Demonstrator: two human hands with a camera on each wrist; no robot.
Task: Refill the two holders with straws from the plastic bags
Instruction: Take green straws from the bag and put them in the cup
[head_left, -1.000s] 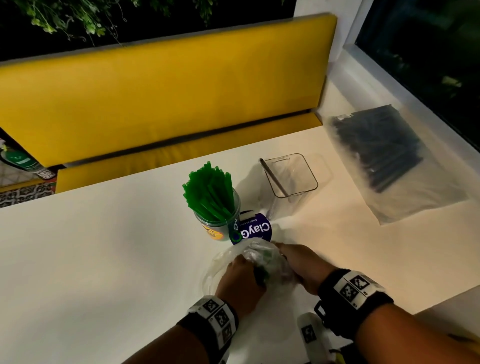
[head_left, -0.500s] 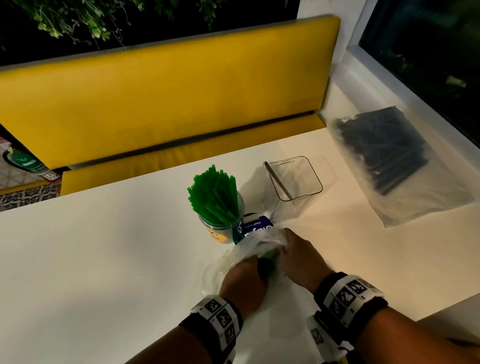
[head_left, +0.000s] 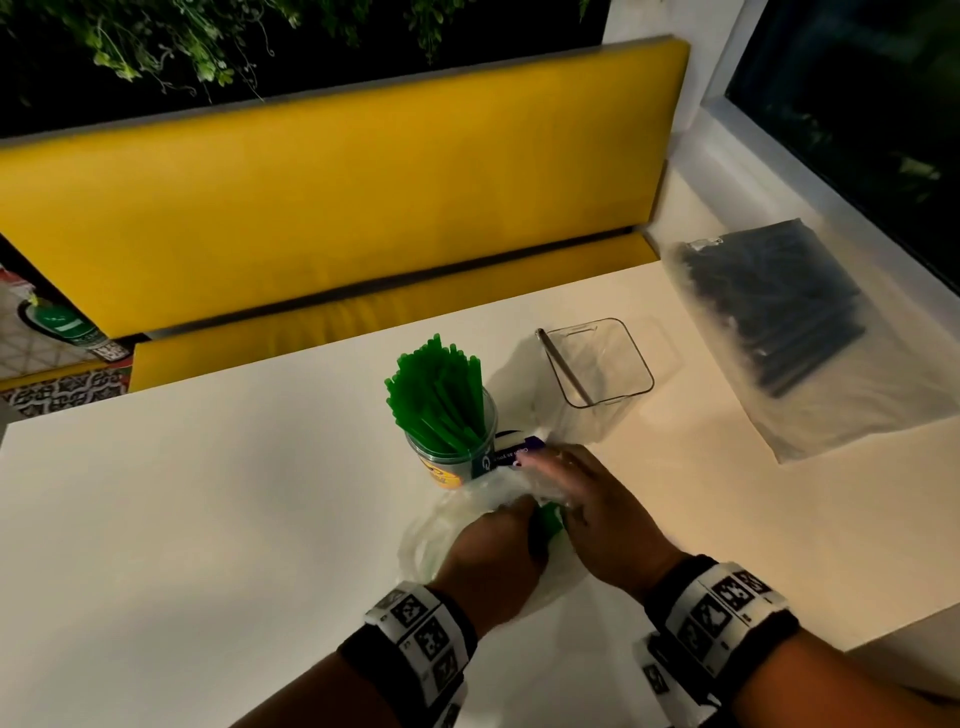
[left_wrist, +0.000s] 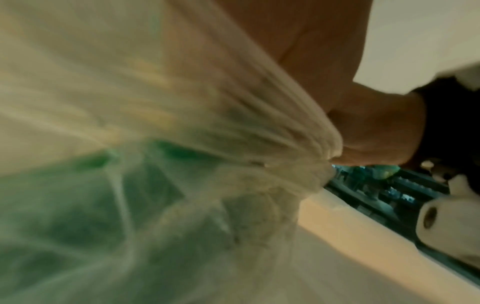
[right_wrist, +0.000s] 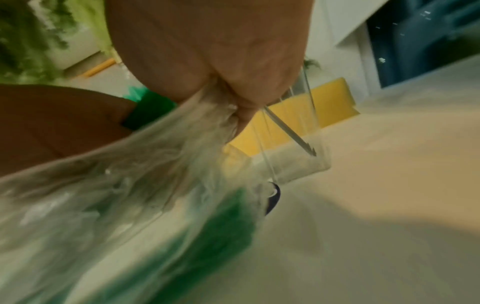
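A clear plastic bag (head_left: 467, 514) with a few green straws (head_left: 549, 519) lies on the white table (head_left: 208, 519), just in front of the round holder (head_left: 452, 462). My left hand (head_left: 511, 525) grips the bag and the green straws through it. My right hand (head_left: 558, 475) pinches the bunched plastic (right_wrist: 207, 115) at the bag's far end, beside the holder's purple label. The round holder is packed with green straws (head_left: 441, 395). The clear square holder (head_left: 631, 358) holds one dark straw (head_left: 563, 366). A bag of black straws (head_left: 774, 312) lies far right.
A yellow bench (head_left: 337, 197) runs along the table's far side. A white window ledge (head_left: 779, 171) borders the right. The table's near right corner ends at an edge (head_left: 883, 623). Bare tabletop spreads to the left of the holders.
Both hands have slid the bag a little forward toward the round holder. My right hand has stretched the plastic out over the purple label.
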